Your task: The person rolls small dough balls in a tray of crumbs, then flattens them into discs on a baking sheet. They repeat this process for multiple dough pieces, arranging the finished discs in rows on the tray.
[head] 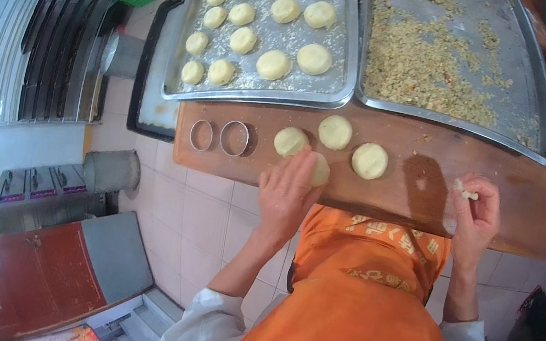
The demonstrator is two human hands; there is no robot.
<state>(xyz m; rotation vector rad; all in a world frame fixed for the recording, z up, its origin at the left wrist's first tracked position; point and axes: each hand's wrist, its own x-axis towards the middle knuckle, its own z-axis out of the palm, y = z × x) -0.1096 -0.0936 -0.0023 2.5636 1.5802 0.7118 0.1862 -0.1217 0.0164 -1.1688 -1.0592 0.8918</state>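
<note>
My left hand (284,194) is over the front of the wooden worktop, fingers extended against the left side of a pale dough round (321,171) and partly hiding it. Its fingertips also reach the edge of a second round (289,142). Whether the hand grips the near round is not clear. Two more flattened rounds lie close by, one behind (335,132) and one to the right (370,161). Farther right, my right hand (479,216) is raised at the worktop's front edge, thumb and fingers pinching a small crumbly piece of dough (466,192).
Two metal ring cutters (234,138) stand at the worktop's left end (252,167). Behind are a metal tray (258,97) bearing several dough rounds and another tray (452,121) with crumbly filling. A dark-rimmed tray (151,129) and a wire rack (49,60) are at left.
</note>
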